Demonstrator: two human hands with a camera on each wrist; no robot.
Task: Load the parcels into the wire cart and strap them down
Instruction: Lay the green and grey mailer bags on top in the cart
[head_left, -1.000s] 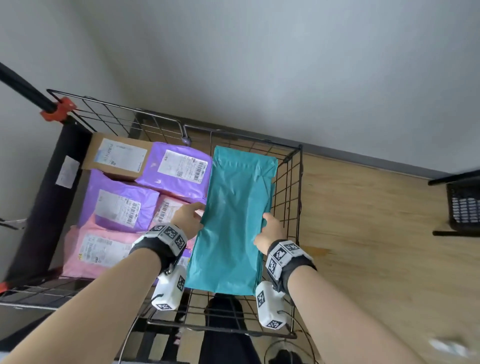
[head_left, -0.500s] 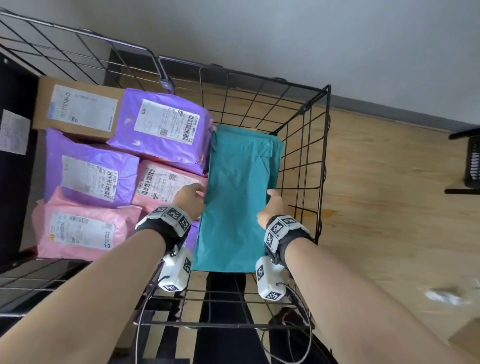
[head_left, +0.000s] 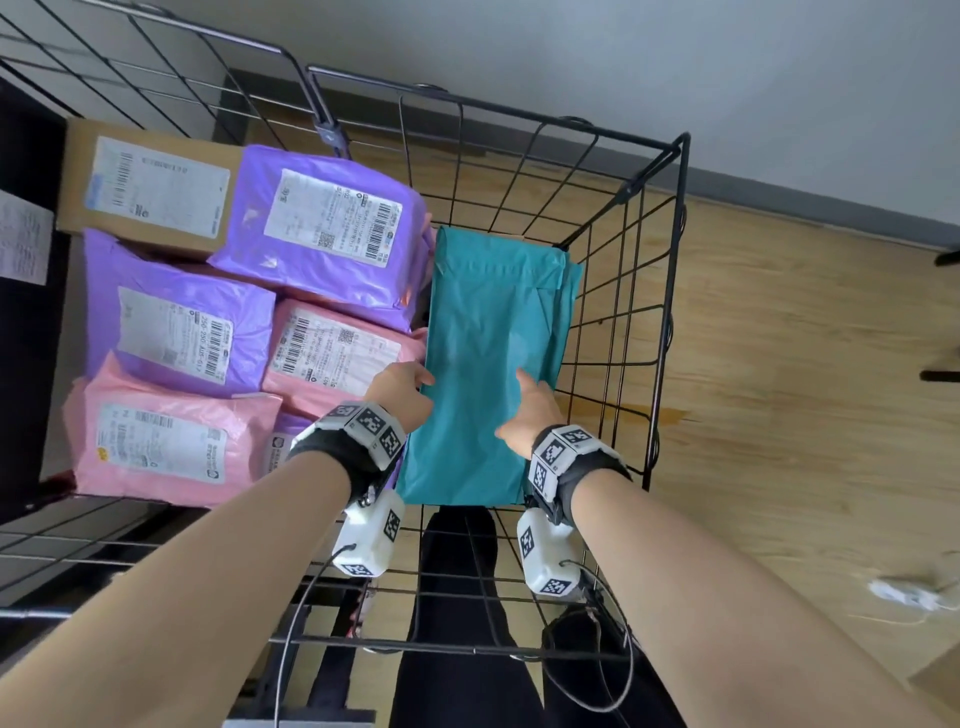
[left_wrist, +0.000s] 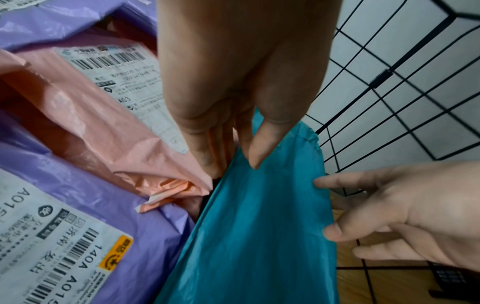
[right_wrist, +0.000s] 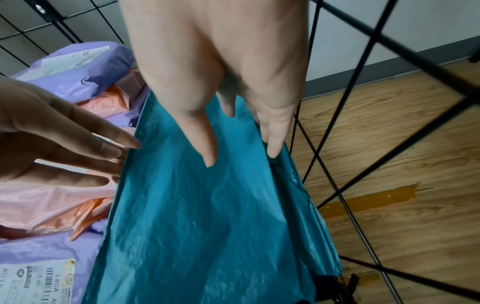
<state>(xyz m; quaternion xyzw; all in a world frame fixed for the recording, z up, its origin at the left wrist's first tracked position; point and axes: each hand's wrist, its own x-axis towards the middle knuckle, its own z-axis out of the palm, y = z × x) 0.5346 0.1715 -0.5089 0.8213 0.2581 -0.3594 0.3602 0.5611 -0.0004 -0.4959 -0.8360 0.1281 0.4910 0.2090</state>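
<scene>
Both hands, which gripped the teal parcel (head_left: 488, 364) a second ago, have loosened: the left hand (head_left: 400, 397) and right hand (head_left: 530, 415) rest spread along its edges, the parcel lying in the cart's (head_left: 670, 312) right side, apparently seated.

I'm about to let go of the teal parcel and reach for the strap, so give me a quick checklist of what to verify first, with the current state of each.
1. Teal parcel inside the wire cart: ok, it lies along the cart's right wall.
2. Left hand free to withdraw: ok, straight fingers at the parcel's left edge, thumb on top.
3. Right hand free to withdraw: ok, fingers straight on the parcel.
4. Parcel lying flat: cannot tell, its underside is hidden.
5. Other parcels in place: ok, the purple parcel, pink parcel and cardboard box are stacked to the left.
6. Strap within reach: cannot tell, none is in view.
</scene>
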